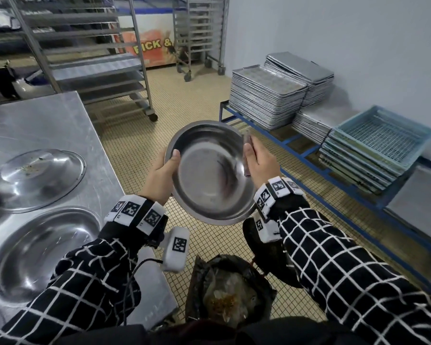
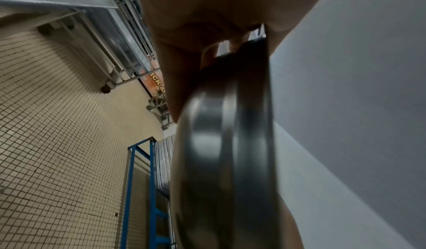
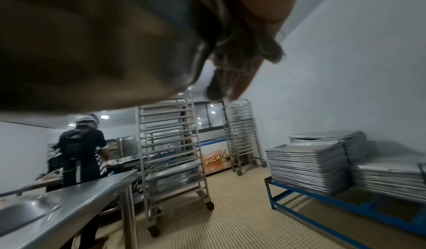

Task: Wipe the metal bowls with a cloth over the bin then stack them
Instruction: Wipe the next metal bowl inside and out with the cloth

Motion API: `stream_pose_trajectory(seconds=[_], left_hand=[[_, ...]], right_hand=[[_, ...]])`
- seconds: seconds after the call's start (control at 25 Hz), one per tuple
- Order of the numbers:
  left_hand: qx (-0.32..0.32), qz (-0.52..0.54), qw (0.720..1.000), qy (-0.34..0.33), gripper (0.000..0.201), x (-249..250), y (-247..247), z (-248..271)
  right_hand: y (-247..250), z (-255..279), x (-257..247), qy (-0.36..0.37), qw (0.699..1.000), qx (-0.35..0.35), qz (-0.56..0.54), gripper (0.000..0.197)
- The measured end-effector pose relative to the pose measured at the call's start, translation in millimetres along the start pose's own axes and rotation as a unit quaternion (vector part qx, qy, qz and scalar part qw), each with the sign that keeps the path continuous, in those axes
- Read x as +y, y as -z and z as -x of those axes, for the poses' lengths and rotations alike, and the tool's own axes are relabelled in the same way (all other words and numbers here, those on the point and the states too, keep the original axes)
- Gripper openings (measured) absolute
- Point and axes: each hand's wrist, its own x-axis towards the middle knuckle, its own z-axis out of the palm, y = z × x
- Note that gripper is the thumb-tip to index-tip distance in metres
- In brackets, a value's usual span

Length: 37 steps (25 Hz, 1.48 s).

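Note:
A round metal bowl [image 1: 209,175] is held tilted in the air above the black-bagged bin [image 1: 227,292]. My left hand [image 1: 163,174] grips its left rim, thumb inside and fingers behind. My right hand [image 1: 258,161] presses a dark cloth [image 1: 247,155] against the bowl's right rim. In the left wrist view the bowl [image 2: 221,152] is seen edge-on under my palm. The right wrist view shows the bowl's underside [image 3: 92,39] and the grey cloth [image 3: 237,67] bunched under my fingers. Two more bowls lie on the steel table: one upside down [image 1: 39,178], one upright [image 1: 45,250].
The steel table [image 1: 47,120] stands at my left. Stacked metal trays [image 1: 266,95] and blue plastic crates [image 1: 378,143] rest on a low blue rack at the right. Wheeled tray racks [image 1: 90,61] stand behind. Another person [image 3: 78,149] works at the far left.

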Motion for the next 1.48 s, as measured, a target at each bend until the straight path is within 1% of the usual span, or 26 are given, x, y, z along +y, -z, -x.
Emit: stream_pose_trajectory(seconds=[0.12, 0.16, 0.2, 0.28, 0.32, 0.36, 0.44, 0.52, 0.56, 0.64, 0.72, 0.8, 0.84, 0.92, 0.96, 1.0, 1.08, 1.12, 1.16, 1.2, 1.24, 1.32, 1.36, 1.4, 1.44, 1.48], left_hand=[[-0.008, 0.026, 0.999, 0.041, 0.022, -2, 10, 1], [-0.014, 0.027, 0.999, 0.041, 0.023, -3, 11, 2], [-0.018, 0.023, 0.999, 0.04, 0.031, -4, 13, 2], [-0.028, 0.002, 0.999, 0.016, 0.059, -7, 16, 2], [-0.036, -0.012, 0.999, -0.004, 0.068, -10, 17, 4], [-0.043, -0.021, 0.999, -0.024, 0.072, -11, 16, 7], [-0.044, -0.049, 0.997, -0.038, 0.073, -13, 12, 16], [-0.028, -0.079, 0.996, -0.013, 0.068, -15, 6, 24], [-0.008, -0.087, 0.996, 0.003, 0.062, -16, 4, 28], [0.04, -0.071, 0.996, 0.025, 0.042, -17, 4, 29], [0.081, -0.059, 0.995, 0.028, 0.033, -17, 5, 26], [0.105, -0.08, 0.991, 0.022, 0.035, -18, 4, 24], [0.108, -0.097, 0.989, 0.018, 0.039, -20, 4, 23], [0.111, -0.117, 0.987, 0.014, 0.042, -23, -3, 26], [0.111, -0.117, 0.987, 0.01, 0.042, -22, -7, 29], [0.113, -0.119, 0.986, 0.007, 0.042, -22, -10, 31], [0.128, -0.122, 0.984, 0.003, 0.048, -22, -14, 31], [0.133, -0.125, 0.983, -0.004, 0.052, -23, -14, 28], [0.134, -0.125, 0.983, -0.01, 0.056, -25, -11, 26], [0.13, -0.124, 0.984, -0.017, 0.059, -26, -9, 25], [0.124, -0.128, 0.984, -0.022, 0.06, -28, -7, 23], [0.114, -0.144, 0.983, -0.021, 0.058, -28, -12, 25], [0.119, -0.152, 0.981, -0.026, 0.056, -29, -17, 27], [0.13, -0.154, 0.979, -0.034, 0.055, -27, -24, 28], [0.143, -0.151, 0.977, -0.037, 0.054, -24, -32, 28], [0.156, -0.144, 0.977, -0.039, 0.055, -22, -35, 28]], right_hand=[[6, 5, 3, -0.04, 0.998, -0.038, -0.013, 0.035], [6, 8, 6, -0.05, 0.998, -0.04, -0.019, 0.028], [5, 11, 8, -0.057, 0.997, -0.034, -0.025, 0.023], [1, 20, 10, -0.086, 0.995, 0.008, -0.059, 0.018], [-4, 26, 9, -0.11, 0.989, 0.04, -0.086, 0.016], [-10, 30, 8, -0.131, 0.982, 0.076, -0.112, 0.015], [-21, 38, 1, -0.155, 0.967, 0.132, -0.152, 0.018], [-28, 44, -5, -0.16, 0.958, 0.151, -0.182, 0.023], [-29, 45, -6, -0.155, 0.958, 0.147, -0.191, 0.024], [-24, 50, -10, -0.14, 0.964, 0.118, -0.195, 0.026], [-20, 53, -10, -0.13, 0.977, 0.089, -0.142, 0.027], [-23, 55, -5, -0.109, 0.987, 0.084, -0.088, 0.032], [-28, 55, -3, -0.086, 0.991, 0.07, -0.075, 0.038], [-41, 61, -4, -0.009, 0.999, -0.001, -0.035, 0.054], [-49, 66, -8, 0.034, 0.998, -0.053, 0.001, 0.055], [-57, 74, -13, 0.078, 0.991, -0.106, 0.021, 0.051], [-65, 92, -24, 0.169, 0.964, -0.204, -0.025, 0.046], [-66, 100, -22, 0.211, 0.949, -0.229, -0.042, 0.047], [-66, 103, -16, 0.246, 0.938, -0.241, -0.032, 0.049], [-63, 100, -4, 0.268, 0.931, -0.247, 0.004, 0.052], [-61, 93, 11, 0.273, 0.928, -0.246, 0.052, 0.059], [-53, 78, 33, 0.234, 0.924, -0.245, 0.177, 0.076], [-47, 74, 34, 0.216, 0.922, -0.243, 0.212, 0.077], [-45, 72, 31, 0.198, 0.926, -0.249, 0.206, 0.074], [-43, 75, 23, 0.176, 0.94, -0.259, 0.138, 0.068], [-41, 81, 8, 0.15, 0.95, -0.273, 0.03, 0.06]])
